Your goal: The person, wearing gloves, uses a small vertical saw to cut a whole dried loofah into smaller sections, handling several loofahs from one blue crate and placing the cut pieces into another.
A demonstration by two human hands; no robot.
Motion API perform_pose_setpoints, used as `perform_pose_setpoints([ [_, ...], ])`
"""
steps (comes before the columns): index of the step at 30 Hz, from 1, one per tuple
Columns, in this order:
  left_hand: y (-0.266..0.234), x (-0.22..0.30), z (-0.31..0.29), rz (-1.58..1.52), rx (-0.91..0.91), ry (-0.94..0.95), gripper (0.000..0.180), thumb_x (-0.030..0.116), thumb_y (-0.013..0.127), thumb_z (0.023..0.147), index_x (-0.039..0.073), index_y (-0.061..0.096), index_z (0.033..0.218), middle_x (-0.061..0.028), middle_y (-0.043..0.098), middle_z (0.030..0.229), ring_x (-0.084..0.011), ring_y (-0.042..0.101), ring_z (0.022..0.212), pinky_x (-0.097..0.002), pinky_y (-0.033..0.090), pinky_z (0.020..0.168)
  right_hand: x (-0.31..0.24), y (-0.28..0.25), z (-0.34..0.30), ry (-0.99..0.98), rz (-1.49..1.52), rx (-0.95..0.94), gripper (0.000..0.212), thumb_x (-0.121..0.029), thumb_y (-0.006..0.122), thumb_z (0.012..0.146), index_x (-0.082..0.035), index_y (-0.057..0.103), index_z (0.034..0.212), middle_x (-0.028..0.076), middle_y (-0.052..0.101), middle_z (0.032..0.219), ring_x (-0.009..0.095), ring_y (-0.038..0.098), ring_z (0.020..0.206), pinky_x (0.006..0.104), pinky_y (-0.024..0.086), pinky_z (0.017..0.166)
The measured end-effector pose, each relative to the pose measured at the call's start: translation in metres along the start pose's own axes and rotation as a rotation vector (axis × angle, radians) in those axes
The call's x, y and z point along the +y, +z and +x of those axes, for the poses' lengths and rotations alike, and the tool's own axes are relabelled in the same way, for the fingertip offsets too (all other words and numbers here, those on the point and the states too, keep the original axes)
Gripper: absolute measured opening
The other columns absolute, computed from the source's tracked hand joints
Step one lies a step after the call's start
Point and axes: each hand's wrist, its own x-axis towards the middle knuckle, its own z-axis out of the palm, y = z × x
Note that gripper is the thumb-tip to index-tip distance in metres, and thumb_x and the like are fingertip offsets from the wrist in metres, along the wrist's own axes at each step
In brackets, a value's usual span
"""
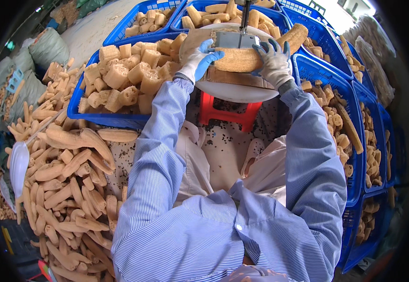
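My half-open left hand (198, 62) braces the loofah (237, 60) at its left end, right hand (276, 65) curled over it; best keep both off the metal plate (230, 39).

no readable text, no legible labels or brands, no clear numbers or signs
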Motion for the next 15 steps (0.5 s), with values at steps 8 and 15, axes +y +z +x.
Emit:
perform_pose_setpoints([
  [8,0.007,0.001,-0.004,-0.120,0.036,-0.017,0.095,0.035,0.082,0.083,0.003,0.029,0.155,-0.0152,0.056,0.135,-0.0209,0.055,0.122,-0.0309,0.046,0.102,-0.001,-0.004,0.004,-0.020,0.001,-0.060,0.088,-0.053,0.083,0.068,-0.036,0.046,0.146,0.005,0.043,0.152,0.028,0.033,0.145,0.0656,0.008,0.119],
  [15,0.012,-0.006,0.007,-0.118,0.079,0.020,0.085,0.027,0.076,0.090,0.015,0.026,0.158,-0.0111,0.061,0.120,-0.0182,0.058,0.111,-0.0291,0.046,0.097,-0.001,0.004,0.014,-0.051,0.046,-0.076,0.104,-0.071,0.078,0.064,-0.027,0.040,0.150,0.004,0.037,0.156,0.029,0.027,0.148,0.0667,0.009,0.118],
])
